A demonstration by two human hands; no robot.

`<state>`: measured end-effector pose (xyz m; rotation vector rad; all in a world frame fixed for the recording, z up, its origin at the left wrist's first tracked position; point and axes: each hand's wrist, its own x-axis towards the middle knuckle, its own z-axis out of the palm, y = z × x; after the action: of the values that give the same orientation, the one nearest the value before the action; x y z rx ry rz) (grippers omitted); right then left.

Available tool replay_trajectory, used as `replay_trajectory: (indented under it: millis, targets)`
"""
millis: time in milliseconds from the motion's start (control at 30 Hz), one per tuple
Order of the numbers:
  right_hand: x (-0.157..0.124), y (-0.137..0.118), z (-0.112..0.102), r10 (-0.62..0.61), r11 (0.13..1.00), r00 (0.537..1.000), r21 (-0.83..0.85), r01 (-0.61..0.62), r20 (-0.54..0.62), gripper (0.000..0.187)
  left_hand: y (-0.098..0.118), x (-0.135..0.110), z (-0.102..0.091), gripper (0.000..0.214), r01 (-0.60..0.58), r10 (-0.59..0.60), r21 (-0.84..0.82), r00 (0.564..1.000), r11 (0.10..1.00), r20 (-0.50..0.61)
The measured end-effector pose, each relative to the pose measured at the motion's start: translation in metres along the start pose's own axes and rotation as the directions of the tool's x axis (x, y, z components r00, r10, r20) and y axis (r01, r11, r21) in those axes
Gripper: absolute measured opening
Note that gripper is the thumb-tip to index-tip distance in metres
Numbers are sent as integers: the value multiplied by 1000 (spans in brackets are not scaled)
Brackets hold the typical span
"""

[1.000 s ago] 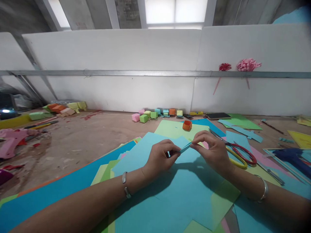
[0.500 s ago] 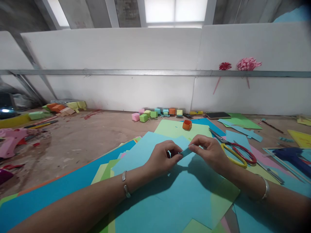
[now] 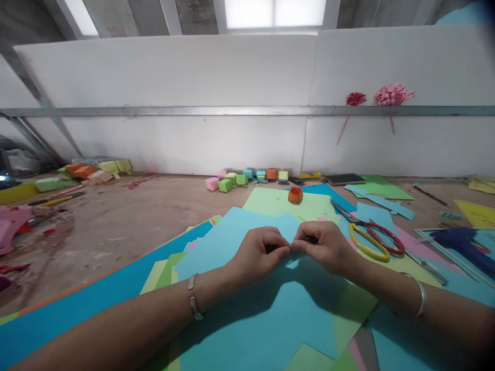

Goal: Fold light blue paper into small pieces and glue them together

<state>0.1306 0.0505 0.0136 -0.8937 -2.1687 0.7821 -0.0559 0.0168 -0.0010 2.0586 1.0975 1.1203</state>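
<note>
My left hand (image 3: 260,254) and my right hand (image 3: 324,246) meet fingertip to fingertip over a light blue paper sheet (image 3: 270,309). Both pinch a small folded strip of light blue paper (image 3: 293,263), which the fingers almost wholly hide. Each wrist wears a silver bangle. Just right of my right hand lie scissors (image 3: 371,238) with red and yellow handles. A small orange paper box (image 3: 295,195) stands on a green sheet (image 3: 278,203) beyond my hands.
Several small coloured paper boxes (image 3: 247,179) line the foot of the white wall. More boxes (image 3: 93,171) sit at the far left. A blue glue gun (image 3: 460,242) lies at the right, a dark phone (image 3: 344,179) at the back. Paper flowers (image 3: 392,95) hang on the wall rail.
My hands have drawn together and dropped a little toward the sheet. The blue strip, plainly visible between the fingers before, is now mostly covered by them.
</note>
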Motion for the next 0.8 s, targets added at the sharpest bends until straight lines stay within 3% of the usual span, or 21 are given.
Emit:
replay_trajectory:
  millis: [133, 267, 433, 567, 700, 800]
  targets:
    - [5, 0, -4, 180, 966, 983, 183, -181, 25, 21, -3, 2, -1, 19, 59, -61, -34, 995, 998, -74]
    - [6, 3, -5, 221, 950, 972, 243, -196, -81, 27, -8, 4, -3, 21, 133, -140, -49, 969, 990, -203]
    - [1, -1, -3, 142, 982, 985, 136, -128, -96, 27, -6, 4, -3, 23, 168, -177, -82, 978, 982, -109]
    - [-1, -6, -2, 110, 984, 993, 143, -104, -33, 25, -1, 4, -2, 25, 152, -176, -186, 977, 971, -119]
    - [-1, -8, 2, 174, 958, 985, 230, -171, 8, 24, 3, 2, 1, 28, 265, -335, -358, 930, 895, -150]
    - [-2, -7, 6, 230, 939, 972, 254, -234, 45, 27, 6, 1, 4, 28, 328, -420, -468, 902, 821, -104]
